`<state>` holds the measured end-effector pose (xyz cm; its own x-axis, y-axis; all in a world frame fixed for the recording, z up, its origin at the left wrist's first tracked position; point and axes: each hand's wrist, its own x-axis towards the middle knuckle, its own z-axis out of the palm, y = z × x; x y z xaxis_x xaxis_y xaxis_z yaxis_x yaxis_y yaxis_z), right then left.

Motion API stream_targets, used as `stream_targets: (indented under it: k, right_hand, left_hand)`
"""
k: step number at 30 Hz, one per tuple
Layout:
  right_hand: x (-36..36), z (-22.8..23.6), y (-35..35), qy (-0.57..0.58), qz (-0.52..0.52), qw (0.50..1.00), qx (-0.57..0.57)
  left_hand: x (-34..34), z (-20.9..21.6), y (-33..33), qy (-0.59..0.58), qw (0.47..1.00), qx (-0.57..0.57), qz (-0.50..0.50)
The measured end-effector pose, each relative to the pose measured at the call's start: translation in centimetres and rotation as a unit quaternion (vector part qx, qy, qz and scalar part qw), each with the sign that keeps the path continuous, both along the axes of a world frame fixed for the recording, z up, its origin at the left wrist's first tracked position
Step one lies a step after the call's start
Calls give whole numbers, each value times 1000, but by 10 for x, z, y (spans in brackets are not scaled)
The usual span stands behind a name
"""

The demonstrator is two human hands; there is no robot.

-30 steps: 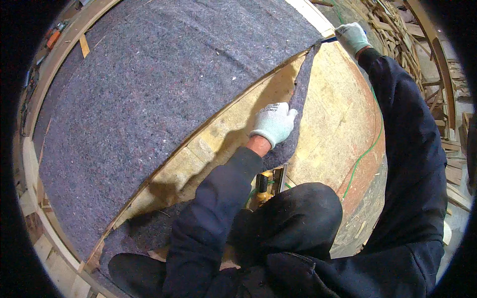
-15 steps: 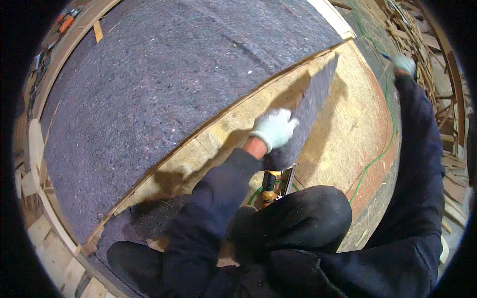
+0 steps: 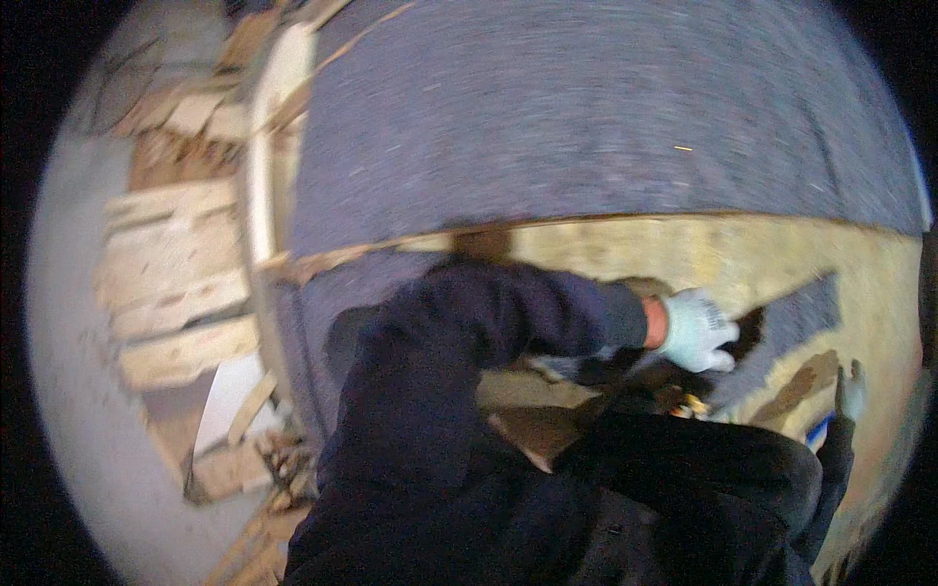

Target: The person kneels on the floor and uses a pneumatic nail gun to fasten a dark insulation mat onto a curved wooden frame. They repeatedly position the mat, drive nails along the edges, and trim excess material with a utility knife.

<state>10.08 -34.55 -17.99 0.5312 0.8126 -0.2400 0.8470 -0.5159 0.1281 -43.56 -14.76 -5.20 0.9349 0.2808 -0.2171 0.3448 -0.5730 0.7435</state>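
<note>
My left hand (image 3: 698, 334), in a white work glove, is closed on the edge of a loose grey felt piece (image 3: 793, 320), which slants up to the right above yellowish board (image 3: 576, 244). On the right, my gloved right hand (image 3: 850, 393) is low over the board, beside a slim blue tool (image 3: 819, 430). Blur hides the tool's kind and how the fingers lie on it. Partly behind my knee, a yellow-and-black power tool (image 3: 690, 406) is just visible.
A large grey felt sheet (image 3: 567, 127) covers the far side, with a wooden strip along its near edge. At the left runs a pale wooden rim (image 3: 269, 146). Beyond it, wood offcuts (image 3: 181, 293) lie on a grey floor.
The view has swung left, bringing the offcuts and floor in. My right hand has come from far out at the right to near the felt piece. My left hand still grips the felt.
</note>
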Motion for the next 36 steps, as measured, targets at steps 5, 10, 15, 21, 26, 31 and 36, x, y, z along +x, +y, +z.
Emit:
stream_targets:
  k: [5,10,15,21,26,31,36]
  right_hand:
    - [-160,-5,109,690,-121,697,151]
    - [-331,30,173,853,-144,487,121]
    - [-448,62,203,916,-44,378,125]
    - [-500,88,217,903,-187,330,202]
    - [-512,109,237,833,-318,375,252]
    - [-509,99,256,845,-254,424,205]
    - [-491,91,263,845,-248,432,192]
  left_hand:
    - [-108,52,73,-99,980,170,34]
    - [-300,93,110,-104,884,332,314]
    - [-555,76,80,112,708,396,574]
    - [-754,39,11,265,584,331,692]
    - [-796,12,9,285,619,388,621]
    - [-789,-10,16,262,548,479,633]
    - [-774,-21,26,228,526,474,668]
